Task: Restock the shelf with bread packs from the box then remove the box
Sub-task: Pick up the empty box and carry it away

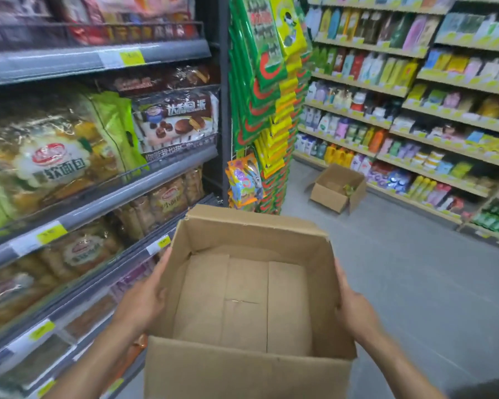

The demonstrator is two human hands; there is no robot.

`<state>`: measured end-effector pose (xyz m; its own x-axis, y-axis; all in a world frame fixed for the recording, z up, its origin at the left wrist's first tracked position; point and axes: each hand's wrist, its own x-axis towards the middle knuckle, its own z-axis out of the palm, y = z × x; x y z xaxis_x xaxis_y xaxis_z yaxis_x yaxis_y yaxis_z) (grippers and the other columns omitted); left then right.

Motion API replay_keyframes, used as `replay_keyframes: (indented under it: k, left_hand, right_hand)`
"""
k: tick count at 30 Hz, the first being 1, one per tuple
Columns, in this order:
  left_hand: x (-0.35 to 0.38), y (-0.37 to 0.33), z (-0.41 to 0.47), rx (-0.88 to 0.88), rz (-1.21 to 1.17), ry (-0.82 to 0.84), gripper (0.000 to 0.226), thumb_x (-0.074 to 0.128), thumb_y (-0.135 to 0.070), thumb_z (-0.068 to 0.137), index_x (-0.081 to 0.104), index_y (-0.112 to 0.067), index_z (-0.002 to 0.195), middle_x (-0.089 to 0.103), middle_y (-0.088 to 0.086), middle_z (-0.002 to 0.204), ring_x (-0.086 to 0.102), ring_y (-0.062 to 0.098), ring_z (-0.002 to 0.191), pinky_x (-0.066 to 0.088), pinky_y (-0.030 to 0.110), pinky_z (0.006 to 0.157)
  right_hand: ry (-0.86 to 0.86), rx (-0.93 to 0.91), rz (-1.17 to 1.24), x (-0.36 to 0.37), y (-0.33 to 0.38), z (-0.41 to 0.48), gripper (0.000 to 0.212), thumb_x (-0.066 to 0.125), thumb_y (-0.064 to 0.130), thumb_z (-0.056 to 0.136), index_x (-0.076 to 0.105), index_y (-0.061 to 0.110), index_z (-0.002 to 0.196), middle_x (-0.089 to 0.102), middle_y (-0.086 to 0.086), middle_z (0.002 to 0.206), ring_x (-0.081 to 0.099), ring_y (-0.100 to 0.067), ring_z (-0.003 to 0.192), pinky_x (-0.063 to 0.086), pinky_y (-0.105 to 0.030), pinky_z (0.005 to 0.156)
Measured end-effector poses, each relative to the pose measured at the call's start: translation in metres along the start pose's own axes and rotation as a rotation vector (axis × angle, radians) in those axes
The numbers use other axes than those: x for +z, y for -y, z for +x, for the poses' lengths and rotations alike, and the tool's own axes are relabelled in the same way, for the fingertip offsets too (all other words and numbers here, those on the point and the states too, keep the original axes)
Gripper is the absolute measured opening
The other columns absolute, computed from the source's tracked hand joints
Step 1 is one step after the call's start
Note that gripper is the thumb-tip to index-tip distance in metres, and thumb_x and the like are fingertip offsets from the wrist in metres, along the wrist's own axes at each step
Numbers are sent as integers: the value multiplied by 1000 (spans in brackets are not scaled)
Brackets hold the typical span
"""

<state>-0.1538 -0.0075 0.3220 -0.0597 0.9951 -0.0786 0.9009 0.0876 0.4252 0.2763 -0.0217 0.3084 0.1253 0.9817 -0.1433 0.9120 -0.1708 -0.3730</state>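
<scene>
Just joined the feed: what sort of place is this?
A supermarket aisle, most likely: bread packs on shelves with yellow price tags, and racks of shampoo-like bottles across the floor.

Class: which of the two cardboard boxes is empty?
The near box between the left hand and right hand: only its bare bottom flaps show. The floor box has something green inside.

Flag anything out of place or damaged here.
A second open cardboard box sits askew on the aisle floor by the right-hand shelves. The rim of the empty held box is nicked at its far corners.
</scene>
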Motion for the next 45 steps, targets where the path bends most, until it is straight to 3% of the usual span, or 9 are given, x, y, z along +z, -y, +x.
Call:
replay_keyframes:
  k: [2, 5, 10, 15, 21, 28, 35, 39, 45]
  left_hand:
    - [-2, 10, -27, -69, 7, -40, 101, 57, -14, 95, -16, -58, 149, 73, 12, 114, 69, 34, 88, 52, 44, 76]
    - [-11, 21, -73, -156, -22, -93, 102, 56, -12, 92, -14, -61, 149, 73, 13, 104, 66, 29, 73, 42, 35, 54]
    - [-33, 45, -149, -318, -9, -157, 103, 56, -9, 92, -14, -59, 149, 74, 12, 106, 51, 14, 58, 34, 20, 47]
    - [-46, 80, -233, -506, -7, -253, 106, 56, -6, 89, -11, -61, 149, 68, 9, 83, 47, 12, 51, 34, 28, 45]
    - [-54, 136, -349, -699, -22, -367, 107, 58, -2, 86, -6, -55, 154, 71, 24, 88, 65, 36, 67, 40, 38, 52]
    - [-53, 189, -510, -852, -110, -499, 108, 54, 1, 85, -5, -62, 151, 71, 25, 105, 68, 41, 80, 53, 57, 77]
    - [-48, 223, -685, -1091, -106, -590, 115, 59, -4, 84, -13, -72, 141, 69, 29, 98, 67, 47, 85, 51, 45, 69]
    - [-44, 237, -784, -1229, -117, -660, 101, 54, -13, 84, -5, -56, 154, 69, 30, 104, 67, 47, 90, 42, 39, 67]
    - [-36, 240, -916, -1479, -124, -786, 105, 57, -8, 85, -6, -61, 151, 71, 23, 102, 67, 44, 88, 43, 38, 67]
  right_hand:
    - [27, -84, -46, -6, 11, 8, 109, 47, 0, 83, -23, 44, 153, 72, -22, 87, 70, -39, 85, 43, -39, 63]
    - [73, -204, -85, -11, 31, 13, 112, 46, -2, 79, -26, 46, 150, 70, -19, 83, 70, -38, 82, 48, -40, 66]
    - [150, -351, -124, -5, 82, 8, 112, 44, 0, 82, -30, 53, 147, 61, -11, 76, 63, -33, 72, 54, -40, 70]
    - [230, -516, -107, 23, 146, -10, 115, 45, -3, 82, -30, 57, 145, 57, -10, 72, 56, -29, 65, 48, -39, 64]
    - [310, -761, -90, 66, 234, -70, 115, 45, -6, 85, -31, 56, 145, 58, -10, 68, 63, -33, 69, 52, -44, 67]
    - [414, -975, -178, 117, 327, -187, 110, 45, -6, 86, -23, 50, 152, 49, -7, 62, 49, -21, 54, 39, -36, 54]
    - [484, -1207, -252, 181, 408, -334, 115, 49, -7, 87, -27, 53, 149, 55, -11, 59, 58, -27, 53, 38, -35, 48]
    - [528, -1342, -278, 215, 458, -426, 112, 47, -4, 88, -27, 52, 149, 58, -13, 60, 58, -28, 51, 34, -34, 45]
    - [614, -1547, -278, 254, 521, -568, 117, 50, -10, 88, -28, 54, 148, 58, -13, 58, 53, -26, 46, 34, -34, 43]
